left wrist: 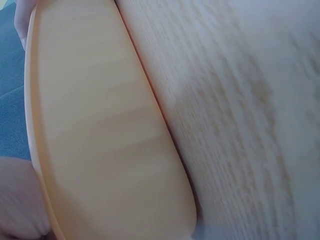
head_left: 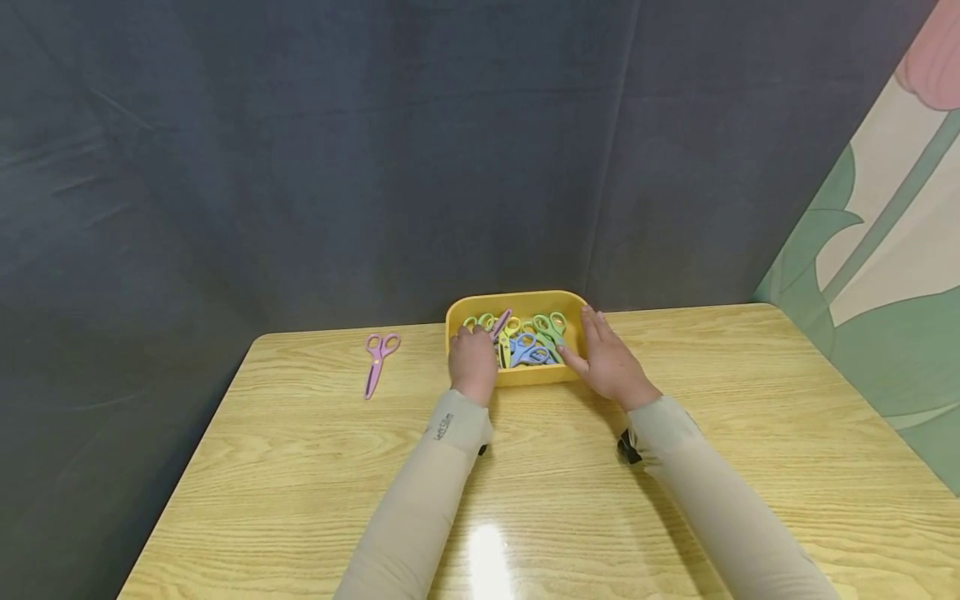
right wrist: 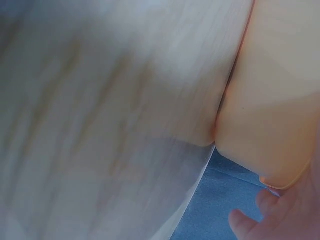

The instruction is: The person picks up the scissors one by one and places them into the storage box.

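Observation:
A yellow bin (head_left: 536, 377) stands near the table's far edge, filled with several pairs of scissors. My left hand (head_left: 474, 360) reaches over its front rim at the left end, fingers bent down inside. A pair of purple scissors (head_left: 504, 322) juts up at a slant from the thumb side, its lower end covered by that hand, which appears to grip it. At the front right corner, my right hand (head_left: 613, 363) holds the bin, thumb over the front rim and fingers along the right side. Close to the thumb lie green scissors (head_left: 551, 330); blue scissors (head_left: 525, 350) and yellow scissors (head_left: 506, 340) are left of them.
Another pair of purple scissors (head_left: 375, 363) lies on the wooden table (head_left: 300, 467), left of the bin. Dark cloth (head_left: 375, 167) hangs just behind the table. A flower-patterned wall or curtain (head_left: 885, 283) runs along the right side.

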A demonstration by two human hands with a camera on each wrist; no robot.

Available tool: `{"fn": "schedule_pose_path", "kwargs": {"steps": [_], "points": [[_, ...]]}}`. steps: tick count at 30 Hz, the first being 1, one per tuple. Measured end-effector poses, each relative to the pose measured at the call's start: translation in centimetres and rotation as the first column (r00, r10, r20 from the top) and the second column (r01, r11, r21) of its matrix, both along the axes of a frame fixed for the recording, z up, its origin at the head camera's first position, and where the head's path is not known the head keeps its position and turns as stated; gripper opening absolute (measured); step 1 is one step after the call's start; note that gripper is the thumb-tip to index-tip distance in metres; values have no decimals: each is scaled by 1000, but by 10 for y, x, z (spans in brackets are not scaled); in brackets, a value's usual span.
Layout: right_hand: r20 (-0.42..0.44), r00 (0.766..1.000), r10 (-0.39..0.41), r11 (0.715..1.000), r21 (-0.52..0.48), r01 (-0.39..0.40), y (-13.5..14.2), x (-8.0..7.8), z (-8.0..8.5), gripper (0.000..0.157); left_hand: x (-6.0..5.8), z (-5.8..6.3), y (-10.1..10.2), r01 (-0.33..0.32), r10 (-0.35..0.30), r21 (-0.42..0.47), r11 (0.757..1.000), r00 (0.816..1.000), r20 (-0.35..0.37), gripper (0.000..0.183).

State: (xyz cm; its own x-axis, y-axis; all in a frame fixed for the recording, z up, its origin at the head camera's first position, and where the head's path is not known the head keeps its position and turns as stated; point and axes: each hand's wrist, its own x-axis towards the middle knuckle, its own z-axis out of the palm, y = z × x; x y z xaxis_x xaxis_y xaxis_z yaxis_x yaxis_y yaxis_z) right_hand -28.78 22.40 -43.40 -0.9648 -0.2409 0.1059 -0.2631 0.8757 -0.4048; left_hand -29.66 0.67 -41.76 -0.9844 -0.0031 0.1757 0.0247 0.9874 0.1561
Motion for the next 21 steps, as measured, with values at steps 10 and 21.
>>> {"fn": "schedule_pose_path", "kwargs": {"steps": [10,21], "points": [[-4,1000,5,1000,1,-5,0,-3,-1,86,-1,-7,-4,23,-15,108,994,997,-75,22],[1,1000,3,1000,-7,-3,1,-1,-2,85,6,-10,-12,114,-78,205,972,981,-175,19]]}}
